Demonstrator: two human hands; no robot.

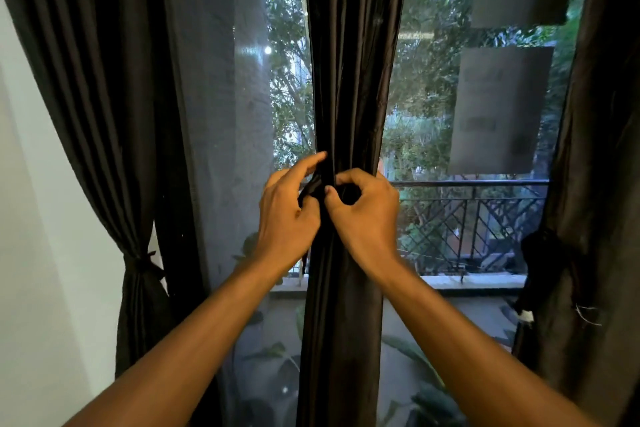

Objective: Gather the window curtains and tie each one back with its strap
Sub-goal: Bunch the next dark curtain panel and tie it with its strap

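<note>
Left hand (287, 210) and right hand (363, 210) meet at middle curtain (349, 62), fingers curled, pinching dark strap (311, 185) against gathered fabric; forefinger of left extended. Curtain hangs straight ahead, long axis vertical, strap crossing it level with both hands, neither nearer. Knot looks unfinished. Left curtain (104, 97) already cinched by tie (143, 265); right curtain (595, 184) bunched, also tied. Window screen (225, 114) and balcony railing (485, 218) behind. Nothing blocks hands.

Both arms stretched forward, hands nearly touching. Left hand (287, 211) has its index finger pointing up, other fingers curled, looks like pinching. Right hand (363, 211) curled, thumb meeting fingertips.
</note>
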